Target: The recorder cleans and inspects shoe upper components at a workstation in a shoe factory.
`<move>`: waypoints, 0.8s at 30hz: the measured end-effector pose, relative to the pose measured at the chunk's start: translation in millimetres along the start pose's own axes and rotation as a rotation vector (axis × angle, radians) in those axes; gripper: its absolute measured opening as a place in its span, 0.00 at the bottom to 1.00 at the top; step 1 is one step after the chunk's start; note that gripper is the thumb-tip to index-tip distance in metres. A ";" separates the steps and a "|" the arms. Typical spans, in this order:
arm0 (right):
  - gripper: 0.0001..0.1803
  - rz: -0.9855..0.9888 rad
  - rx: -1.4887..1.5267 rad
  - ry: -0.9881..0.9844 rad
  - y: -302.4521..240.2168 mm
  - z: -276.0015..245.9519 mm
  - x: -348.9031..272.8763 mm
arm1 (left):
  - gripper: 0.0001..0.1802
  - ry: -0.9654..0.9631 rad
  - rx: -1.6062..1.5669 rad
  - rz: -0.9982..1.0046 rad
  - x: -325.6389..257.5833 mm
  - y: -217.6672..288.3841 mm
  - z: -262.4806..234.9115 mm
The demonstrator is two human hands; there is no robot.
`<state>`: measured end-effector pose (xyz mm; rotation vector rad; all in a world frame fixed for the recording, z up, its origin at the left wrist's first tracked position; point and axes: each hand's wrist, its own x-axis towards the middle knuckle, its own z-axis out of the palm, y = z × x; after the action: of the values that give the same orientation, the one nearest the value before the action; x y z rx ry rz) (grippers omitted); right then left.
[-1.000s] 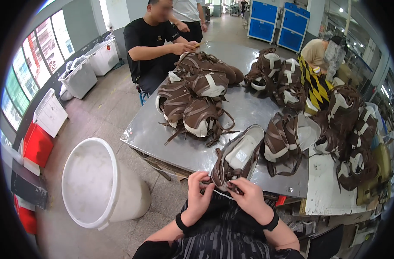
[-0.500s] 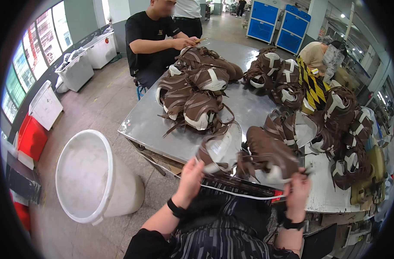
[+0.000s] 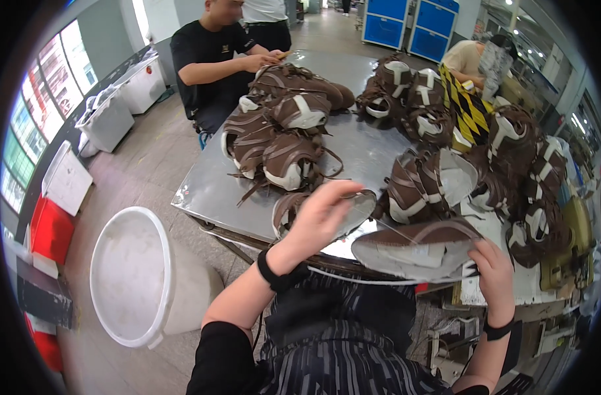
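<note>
My right hand (image 3: 492, 262) is closed on the heel end of a brown shoe upper (image 3: 415, 232). The upper lies on its side at the table's front edge, its pale underside and a white patch facing me. My left hand (image 3: 323, 217), smeared by motion, hovers over a second brown upper (image 3: 286, 212) and partly hides it. Whether its fingers hold anything is unclear. A thin pale line, like a thread, crosses above the held upper.
The metal table (image 3: 211, 184) bears several piled brown shoe uppers (image 3: 290, 164). A yellow-and-black striped board (image 3: 468, 112) stands among those at right. A white bin (image 3: 132, 276) is at my left. A person in black (image 3: 215, 66) works across the table; another person (image 3: 468, 59) bends at right.
My left hand has moved up and right, off the upper's edge to above it. The upper in my right hand has turned from its outer side to its pale underside.
</note>
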<state>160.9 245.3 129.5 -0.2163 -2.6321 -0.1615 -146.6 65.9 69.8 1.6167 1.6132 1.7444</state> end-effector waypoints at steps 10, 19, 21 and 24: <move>0.17 0.381 0.387 0.197 0.4 47.1 -5.4 | 0.05 -0.264 0.327 -0.004 39.6 -17.2 44.7; 0.16 0.559 0.499 0.029 -44.7 88.6 12.4 | 0.05 -0.169 0.304 -0.081 41.1 -8.4 44.4; 0.15 0.586 0.511 0.043 -51.3 95.4 16.9 | 0.05 -0.173 0.322 -0.063 41.1 -9.0 44.9; 0.14 0.598 0.512 0.109 -59.1 106.7 28.3 | 0.05 -0.199 0.286 -0.024 38.8 -8.9 42.8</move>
<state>76.2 207.2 45.6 -0.7630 -2.2875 0.6668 -128.9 121.6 72.5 1.8209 1.8370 1.3382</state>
